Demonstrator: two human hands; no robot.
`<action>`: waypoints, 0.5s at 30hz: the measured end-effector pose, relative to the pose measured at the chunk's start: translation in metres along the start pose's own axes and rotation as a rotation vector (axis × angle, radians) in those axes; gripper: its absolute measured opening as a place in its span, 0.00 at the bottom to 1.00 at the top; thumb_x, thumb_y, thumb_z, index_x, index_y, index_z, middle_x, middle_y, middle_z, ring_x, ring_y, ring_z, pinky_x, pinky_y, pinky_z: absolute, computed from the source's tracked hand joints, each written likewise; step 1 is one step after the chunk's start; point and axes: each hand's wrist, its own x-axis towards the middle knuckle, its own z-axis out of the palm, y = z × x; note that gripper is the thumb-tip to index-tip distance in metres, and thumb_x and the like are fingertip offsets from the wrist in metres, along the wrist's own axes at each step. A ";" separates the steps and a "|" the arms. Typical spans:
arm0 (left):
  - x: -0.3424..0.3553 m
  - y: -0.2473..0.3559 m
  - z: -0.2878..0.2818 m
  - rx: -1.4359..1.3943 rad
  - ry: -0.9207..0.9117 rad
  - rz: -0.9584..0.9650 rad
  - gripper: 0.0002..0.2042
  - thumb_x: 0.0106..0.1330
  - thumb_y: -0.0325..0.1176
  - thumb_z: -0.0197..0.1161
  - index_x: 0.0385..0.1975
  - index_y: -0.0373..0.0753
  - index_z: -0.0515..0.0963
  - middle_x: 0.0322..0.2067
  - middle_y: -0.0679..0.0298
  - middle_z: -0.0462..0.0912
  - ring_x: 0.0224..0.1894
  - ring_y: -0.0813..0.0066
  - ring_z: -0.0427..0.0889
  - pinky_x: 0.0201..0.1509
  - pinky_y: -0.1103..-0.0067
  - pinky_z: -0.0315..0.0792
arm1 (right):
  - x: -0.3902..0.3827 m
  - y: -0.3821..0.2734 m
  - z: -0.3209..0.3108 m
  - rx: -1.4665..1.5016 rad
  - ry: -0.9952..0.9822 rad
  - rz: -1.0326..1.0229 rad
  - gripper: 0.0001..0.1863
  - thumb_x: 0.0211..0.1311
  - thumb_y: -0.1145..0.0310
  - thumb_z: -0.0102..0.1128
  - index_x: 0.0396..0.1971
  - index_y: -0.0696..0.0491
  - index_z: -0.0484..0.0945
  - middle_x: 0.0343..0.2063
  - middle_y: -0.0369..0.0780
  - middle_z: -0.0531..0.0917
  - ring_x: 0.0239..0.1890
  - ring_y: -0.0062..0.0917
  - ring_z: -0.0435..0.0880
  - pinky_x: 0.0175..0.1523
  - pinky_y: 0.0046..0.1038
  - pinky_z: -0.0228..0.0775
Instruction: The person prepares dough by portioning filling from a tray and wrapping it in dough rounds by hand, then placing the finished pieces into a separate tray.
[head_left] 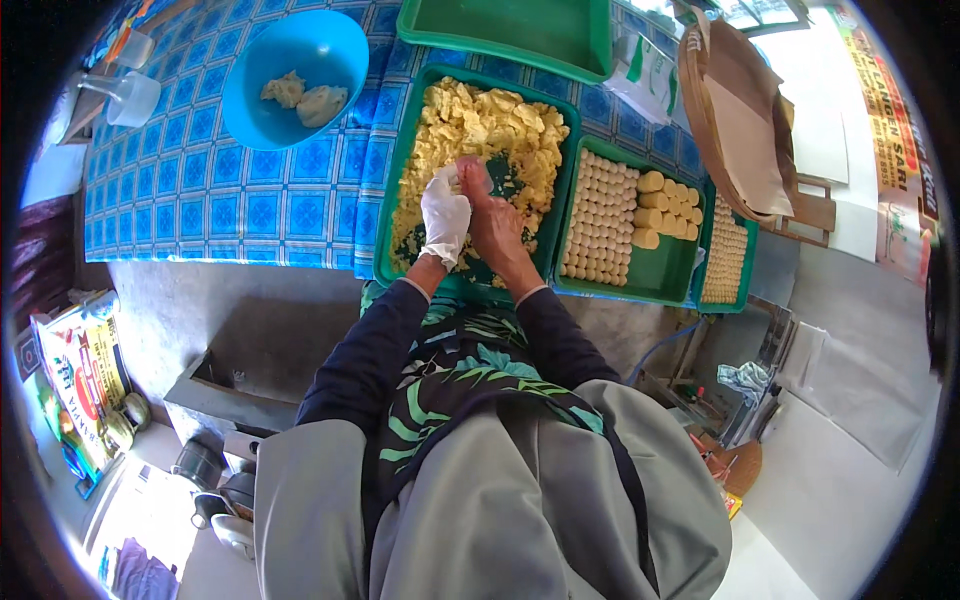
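Observation:
Over a green tray (384,215) of crumbly yellow paste (500,110), my two hands meet. My left hand (445,212), in a white glove, is closed with its fingers against the right. My right hand (497,228), bare, is closed beside it, and its fingertips are partly hidden. What they hold between them I cannot make out. Just right of them stands a second green tray (660,265), with rows of small pale balls (598,215) on its left side and thicker pale yellow cylinders (655,205) on its right.
A blue bowl (262,60) with two whitish lumps (320,105) sits at the far left on the blue checked tablecloth (230,200). Another green tray (500,30) lies behind the paste. A third tray of balls (722,250) is further right, near a round woven tray (705,120).

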 end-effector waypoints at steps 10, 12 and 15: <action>0.009 -0.013 0.000 -0.268 -0.039 -0.075 0.27 0.50 0.15 0.47 0.55 0.28 0.72 0.53 0.49 0.77 0.46 0.64 0.82 0.46 0.77 0.78 | -0.014 0.023 -0.031 -0.084 -0.025 -0.131 0.31 0.60 0.69 0.51 0.66 0.37 0.64 0.26 0.49 0.83 0.30 0.49 0.83 0.34 0.49 0.71; 0.006 -0.005 -0.004 -0.314 -0.116 -0.152 0.31 0.49 0.14 0.45 0.60 0.28 0.69 0.56 0.47 0.75 0.48 0.61 0.83 0.48 0.77 0.78 | -0.018 0.032 -0.038 -0.009 -0.065 -0.112 0.24 0.65 0.63 0.49 0.63 0.38 0.69 0.28 0.50 0.83 0.32 0.47 0.83 0.35 0.47 0.72; 0.003 -0.004 -0.019 -0.312 -0.167 -0.175 0.33 0.49 0.13 0.44 0.63 0.28 0.65 0.58 0.46 0.72 0.46 0.59 0.83 0.49 0.76 0.78 | -0.025 0.005 -0.070 0.056 -0.022 -0.162 0.19 0.70 0.59 0.44 0.59 0.40 0.72 0.30 0.50 0.83 0.34 0.45 0.83 0.37 0.45 0.72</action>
